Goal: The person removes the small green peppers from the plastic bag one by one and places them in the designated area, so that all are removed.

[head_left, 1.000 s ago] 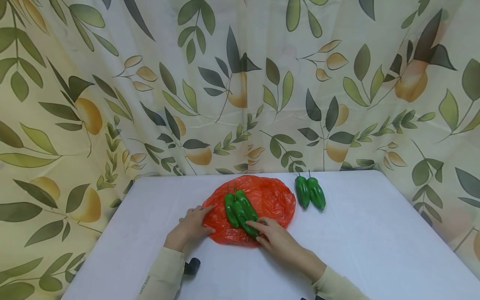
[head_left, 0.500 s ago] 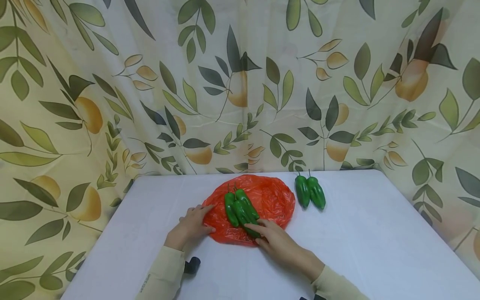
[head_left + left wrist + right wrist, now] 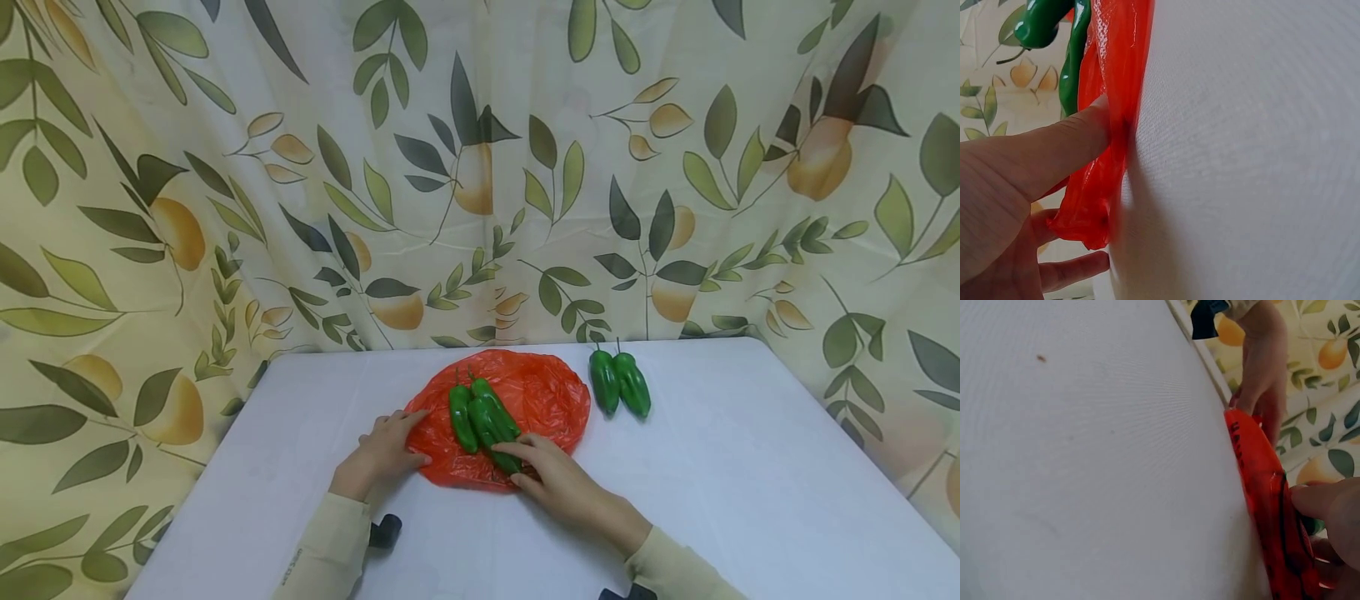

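Note:
A flat red plastic bag [image 3: 551, 404] lies on the white table with three long green peppers on its left half, stems pointing away. My right hand [image 3: 557, 479] holds the lower end of the middle pepper [image 3: 486, 423], fingers over its top and thumb at its near side. Close against it lies the right pepper [image 3: 497, 405]; the left pepper [image 3: 462, 421] lies slightly apart. My left hand [image 3: 384, 450] rests on the bag's left edge, fingers spread. In the left wrist view, its thumb [image 3: 1079, 137] presses the red plastic.
Two more green peppers [image 3: 619, 383] lie side by side on the table [image 3: 712, 467], just right of the bag. A curtain [image 3: 480, 167] printed with leaves and fruit hangs behind the table. A black wrist camera mount [image 3: 386, 532] sits by the left sleeve.
The middle pepper has shifted slightly right with my right hand, against the right pepper, and a gap shows beside the left pepper. My left hand has stayed in place.

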`<state>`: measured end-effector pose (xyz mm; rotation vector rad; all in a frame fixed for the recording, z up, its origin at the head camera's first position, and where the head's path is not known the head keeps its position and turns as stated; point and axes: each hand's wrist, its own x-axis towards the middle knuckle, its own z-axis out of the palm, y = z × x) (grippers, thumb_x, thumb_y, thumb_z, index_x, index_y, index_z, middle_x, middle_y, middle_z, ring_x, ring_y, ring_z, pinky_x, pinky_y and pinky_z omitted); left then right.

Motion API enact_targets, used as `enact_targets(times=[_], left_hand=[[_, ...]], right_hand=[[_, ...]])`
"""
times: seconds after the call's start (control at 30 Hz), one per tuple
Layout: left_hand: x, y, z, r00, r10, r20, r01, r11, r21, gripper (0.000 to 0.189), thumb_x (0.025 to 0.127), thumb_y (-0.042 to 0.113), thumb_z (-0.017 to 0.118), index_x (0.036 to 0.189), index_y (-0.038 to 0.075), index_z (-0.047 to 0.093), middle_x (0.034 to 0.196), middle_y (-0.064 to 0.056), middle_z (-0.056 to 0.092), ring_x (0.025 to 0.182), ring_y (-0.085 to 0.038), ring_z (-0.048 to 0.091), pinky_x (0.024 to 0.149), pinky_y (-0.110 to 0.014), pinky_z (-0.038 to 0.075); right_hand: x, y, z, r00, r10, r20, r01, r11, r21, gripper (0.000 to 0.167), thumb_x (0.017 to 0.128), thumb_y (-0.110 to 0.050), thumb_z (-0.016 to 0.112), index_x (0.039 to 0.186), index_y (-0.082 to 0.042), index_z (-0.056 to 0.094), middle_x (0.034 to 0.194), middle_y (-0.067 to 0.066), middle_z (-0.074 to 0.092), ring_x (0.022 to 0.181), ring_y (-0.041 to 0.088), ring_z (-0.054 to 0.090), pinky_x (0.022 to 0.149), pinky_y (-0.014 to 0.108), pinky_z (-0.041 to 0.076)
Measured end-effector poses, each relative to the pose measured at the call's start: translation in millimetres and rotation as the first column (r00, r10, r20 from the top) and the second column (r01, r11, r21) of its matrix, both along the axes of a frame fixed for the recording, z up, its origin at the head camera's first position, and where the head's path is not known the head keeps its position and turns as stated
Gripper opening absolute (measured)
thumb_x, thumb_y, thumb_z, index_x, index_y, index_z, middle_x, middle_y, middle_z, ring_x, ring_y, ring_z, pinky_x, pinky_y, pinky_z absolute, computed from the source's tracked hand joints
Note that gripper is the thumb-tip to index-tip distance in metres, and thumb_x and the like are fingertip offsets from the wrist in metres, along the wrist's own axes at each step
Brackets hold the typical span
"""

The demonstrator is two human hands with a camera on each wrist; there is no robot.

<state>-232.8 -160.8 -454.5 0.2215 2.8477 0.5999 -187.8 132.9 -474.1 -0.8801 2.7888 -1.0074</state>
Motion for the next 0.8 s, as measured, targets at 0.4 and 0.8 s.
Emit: enact_targets(times=[0.4,0.8], left_hand=[[0.7,0.3,-0.8,1.000,0.014,0.013,-0.014,1.000,0.005,0.077,0.084,0.034,0.082,0.152,0.023,0.047,0.149,-0.014,0.050,0.137,-0.038,0.043,0.106,-0.075,0.037],[2.2,1.9,3.5,1.000,0.015,0.011,-0.015,1.000,0.006,0.077,0.083,0.034,0.082,0.152,0.022,0.048,0.148,-0.014,0.051,0.137,-0.039,0.043,0.105,-0.074,0.039]], right_hand=[[-0.8,5.2,16.3,0.999,-0.039,-0.031,0.038,0.999,-0.016,0.044,0.097,-0.015,0.067,0.140,-0.024,0.060,0.130,0.006,0.061,0.118,0.022,0.058,0.097,0.043,0.056],[-9.6,24.6,35.2,0.993,-0.119,0.005,0.119,0.992,-0.047,0.047,0.096,-0.013,0.068,0.141,-0.022,0.058,0.132,0.010,0.061,0.117,0.029,0.062,0.092,0.046,0.060]])
